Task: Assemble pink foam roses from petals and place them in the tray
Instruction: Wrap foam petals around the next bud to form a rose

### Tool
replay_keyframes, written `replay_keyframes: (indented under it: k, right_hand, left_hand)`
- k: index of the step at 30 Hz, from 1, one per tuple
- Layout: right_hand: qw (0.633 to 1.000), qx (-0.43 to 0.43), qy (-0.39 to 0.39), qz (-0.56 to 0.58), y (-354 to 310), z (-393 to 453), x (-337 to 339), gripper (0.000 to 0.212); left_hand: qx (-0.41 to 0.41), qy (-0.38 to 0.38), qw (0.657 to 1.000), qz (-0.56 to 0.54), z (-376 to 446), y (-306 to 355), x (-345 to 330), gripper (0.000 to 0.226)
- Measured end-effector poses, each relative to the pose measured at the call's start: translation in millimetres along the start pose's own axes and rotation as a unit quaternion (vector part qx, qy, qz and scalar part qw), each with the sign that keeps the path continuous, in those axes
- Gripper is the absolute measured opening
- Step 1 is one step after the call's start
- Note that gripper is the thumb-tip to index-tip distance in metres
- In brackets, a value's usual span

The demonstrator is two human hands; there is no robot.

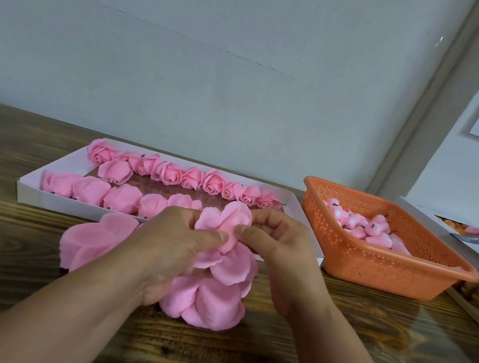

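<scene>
Pink foam petals (pixel 227 226) sit pinched between both hands just in front of the tray's (pixel 30 181) near edge. The left hand (pixel 169 245) has its thumb pressed onto the petals from the left, with the remaining fingers curled beneath a looser fan of petals that hangs down from the grip. The right hand (pixel 278 243) meets it from the right, thumb tip beside the left thumb, its other fingers bent round the back of the upright petal.

Under the hands, on the table (pixel 331 350) in front of the tray, stands a petal stack (pixel 204 303); a second stack (pixel 92 240) lies just left of it, close against the tray's front wall.

Inside the tray, a row of finished roses (pixel 168 173) runs along the far side, and a second row (pixel 91 190) lines the near side, turned so their undersides show. Between the rows a bare strip of tray floor is visible.

Right of the tray, nearly touching its corner, is an orange basket (pixel 375 263) holding small pink buds (pixel 362 224). Further right of the tray, beyond the basket, a box (pixel 478 238) is partly cut off by the frame edge.
</scene>
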State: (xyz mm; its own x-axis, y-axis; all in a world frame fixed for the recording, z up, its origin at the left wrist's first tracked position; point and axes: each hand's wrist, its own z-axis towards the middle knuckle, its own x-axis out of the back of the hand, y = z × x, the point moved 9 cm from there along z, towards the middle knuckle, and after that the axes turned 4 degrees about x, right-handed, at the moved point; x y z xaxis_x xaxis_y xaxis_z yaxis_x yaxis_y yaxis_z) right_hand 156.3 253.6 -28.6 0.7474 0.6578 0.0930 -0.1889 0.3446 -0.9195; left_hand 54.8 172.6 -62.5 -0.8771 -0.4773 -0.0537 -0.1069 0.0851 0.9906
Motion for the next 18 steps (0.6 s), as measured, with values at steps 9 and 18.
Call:
replay_keyframes:
  k: [9, 18]
  right_hand:
    - [0.997, -0.003, 0.072, -0.031, 4.1, 1.4, 10.7, 0.017]
    - [0.994, 0.045, 0.031, -0.099, -9.9, -1.4, -0.9, 0.014]
  left_hand:
    - [0.026, 0.003, 0.999, -0.038, 0.3, -4.0, 1.2, 0.021]
    - [0.052, 0.094, 0.989, -0.101, 0.7, -11.0, 12.4, 0.015]
